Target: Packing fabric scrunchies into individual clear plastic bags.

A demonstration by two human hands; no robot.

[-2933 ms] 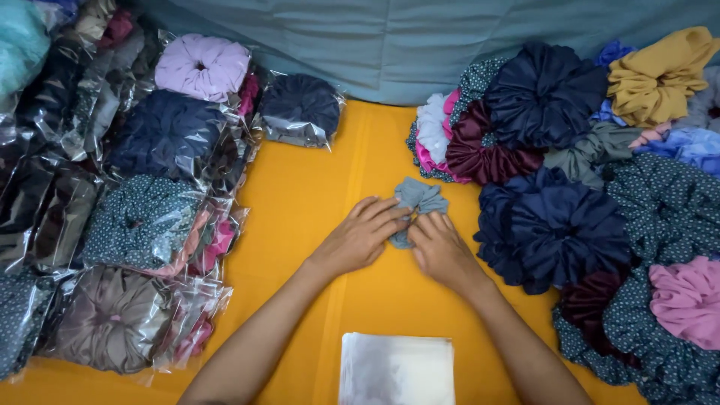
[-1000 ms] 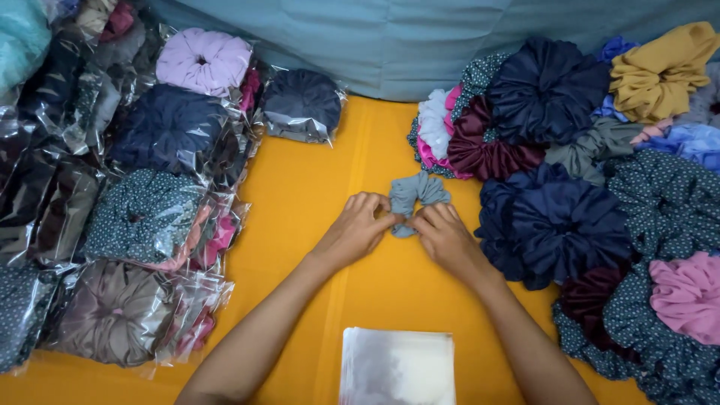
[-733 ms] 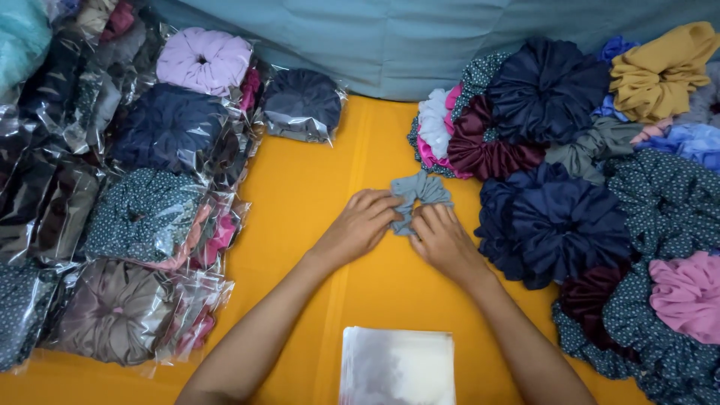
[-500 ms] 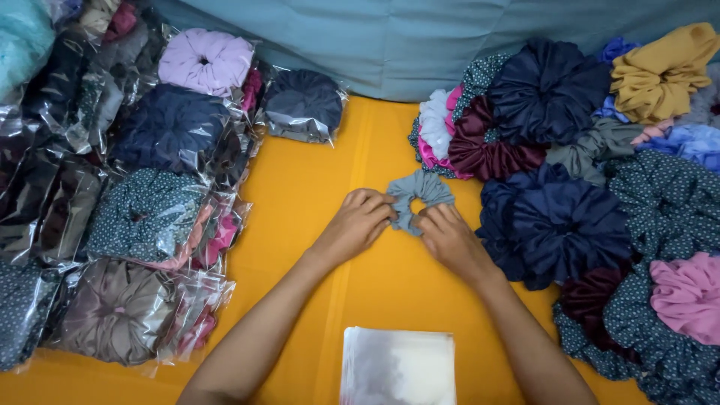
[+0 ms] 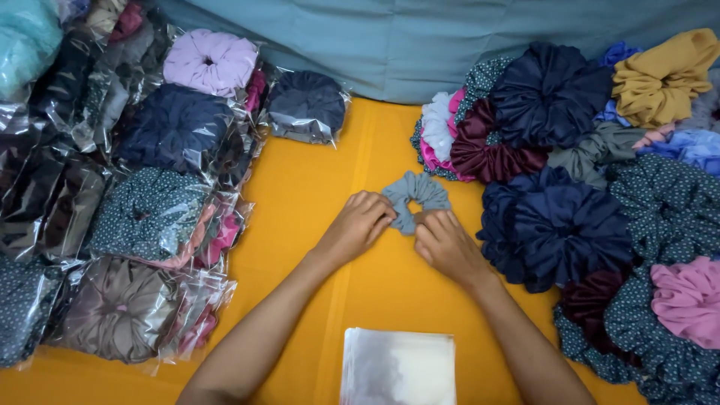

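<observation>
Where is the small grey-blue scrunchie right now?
The grey-blue scrunchie lies mid-table on the yellow cloth, held between the left hand and right hand.

the scrunchie between the hands is plain grey-blue. the cloth under it is orange-yellow, the backdrop dull teal. in the loose pile at right: a navy scrunchie, a maroon one, a mustard one, a pink one, and a dark teal one with small white dots. at left, in clear bags: a lilac scrunchie, a dotted teal one, a brown one. the bag stack is silvery clear.
</observation>
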